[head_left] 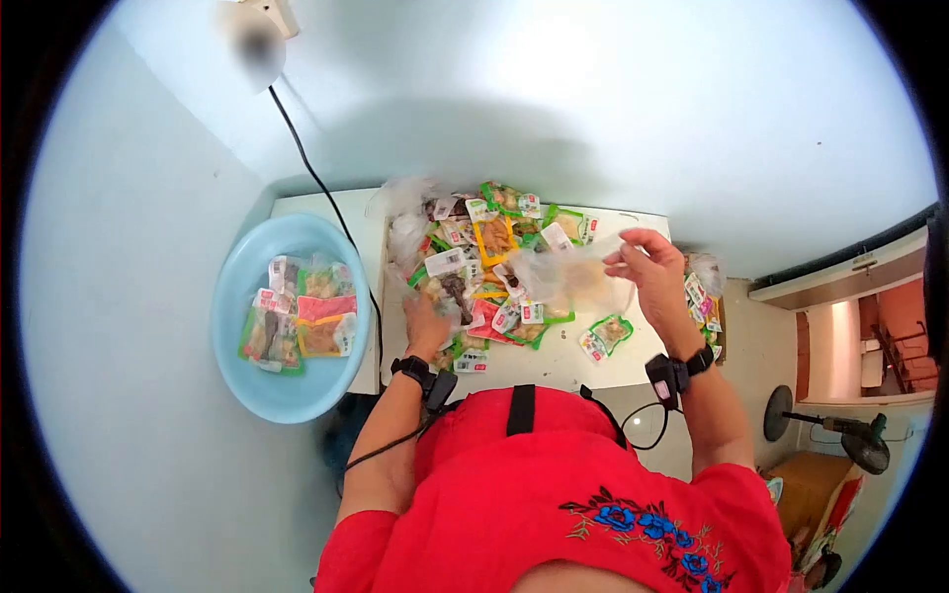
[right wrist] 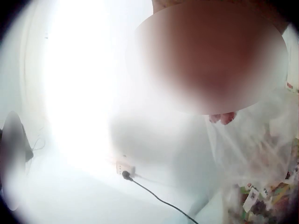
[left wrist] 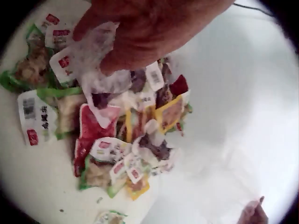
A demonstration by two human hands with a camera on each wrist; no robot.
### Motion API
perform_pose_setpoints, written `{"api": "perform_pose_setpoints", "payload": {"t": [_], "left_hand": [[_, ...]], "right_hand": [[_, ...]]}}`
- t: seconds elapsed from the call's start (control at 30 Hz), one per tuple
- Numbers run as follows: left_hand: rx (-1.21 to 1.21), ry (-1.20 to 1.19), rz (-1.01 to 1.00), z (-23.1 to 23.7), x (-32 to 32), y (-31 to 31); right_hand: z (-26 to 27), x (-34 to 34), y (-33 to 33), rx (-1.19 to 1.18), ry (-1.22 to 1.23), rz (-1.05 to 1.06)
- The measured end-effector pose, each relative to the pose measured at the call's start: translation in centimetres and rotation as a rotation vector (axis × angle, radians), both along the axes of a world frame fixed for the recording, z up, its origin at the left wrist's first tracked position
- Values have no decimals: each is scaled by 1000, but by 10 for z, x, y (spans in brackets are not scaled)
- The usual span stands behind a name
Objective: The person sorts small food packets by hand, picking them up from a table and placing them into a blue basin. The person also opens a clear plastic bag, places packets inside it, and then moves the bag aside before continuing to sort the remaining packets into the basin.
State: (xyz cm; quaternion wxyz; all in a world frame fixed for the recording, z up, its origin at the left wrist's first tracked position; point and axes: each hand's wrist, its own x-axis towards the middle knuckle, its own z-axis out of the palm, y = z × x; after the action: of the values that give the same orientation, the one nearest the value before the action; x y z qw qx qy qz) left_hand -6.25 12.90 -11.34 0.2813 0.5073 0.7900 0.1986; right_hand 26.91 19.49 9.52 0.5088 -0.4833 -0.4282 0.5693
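In the head view, packets [head_left: 494, 237] of food with green, yellow and red edges lie heaped on a white table [head_left: 633, 371]. The right hand [head_left: 657, 287] is raised over the table's right side, its fingertips pinching a thin clear bag [head_left: 563, 277] that spreads over the heap. At the heap's left side is the left hand [head_left: 425, 324]. In the left wrist view, the left hand [left wrist: 149, 35] pinches crumpled clear plastic [left wrist: 100, 70] between thumb and fingers above the packets. The right wrist view has the right hand [right wrist: 215, 60] mostly blurred, with the bag [right wrist: 252, 140] hanging below its fingertips.
A light blue basin [head_left: 237, 346] with several packets stands at the left. Beside it a black cable [head_left: 311, 168] runs down from a wall socket. One packet [head_left: 606, 338] lies apart near the table's front. More packets [head_left: 702, 301] are beyond the right edge; a fan [head_left: 779, 413] stands farther right.
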Motion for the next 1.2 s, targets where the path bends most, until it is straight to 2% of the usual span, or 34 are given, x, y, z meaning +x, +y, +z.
{"api": "perform_pose_setpoints", "payload": {"t": [0.1,0.17,0.23,0.33,0.43,0.5,0.63,0.7,0.73,0.77,0.87,0.97,1.03,1.1,1.13,1.2], "left_hand": [[-86,98,-12,-4,-22,16],[48,149,28,2,-25,30],[402,201,85,21,-25,40],[406,117,207,7,-41,75],[470,-65,331,-24,-45,112],[318,-200,339,-27,-52,130],[413,-88,306,-40,-58,151],[310,-143,301,-36,-54,159],[179,-204,291,-5,-50,156],[334,-169,257,-36,-57,162],[334,-195,265,-39,-60,164],[373,129,264,-30,-41,153],[304,242,226,29,-7,126],[374,148,82,63,19,110],[468,-3,-42,68,26,101],[411,-422,-200,79,50,76]], "right_hand": [[-2,28,-22,-43,-32,-81],[2,40,-39,-46,-56,-140],[1,53,-54,-52,-66,-198],[1,62,-79,-66,-21,-277],[6,62,-98,-106,83,-312],[12,58,-110,-118,110,-347],[22,46,-134,-159,190,-379],[21,45,-146,-164,206,-362],[23,41,-151,-179,214,-372],[24,36,-152,-191,224,-378],[23,28,-153,-248,253,-383],[19,13,-145,-292,269,-369],[15,3,-131,-289,294,-337],[12,-8,-115,-299,302,-319],[10,-13,-109,-307,307,-310],[4,-24,-94,-327,352,-263]]}}
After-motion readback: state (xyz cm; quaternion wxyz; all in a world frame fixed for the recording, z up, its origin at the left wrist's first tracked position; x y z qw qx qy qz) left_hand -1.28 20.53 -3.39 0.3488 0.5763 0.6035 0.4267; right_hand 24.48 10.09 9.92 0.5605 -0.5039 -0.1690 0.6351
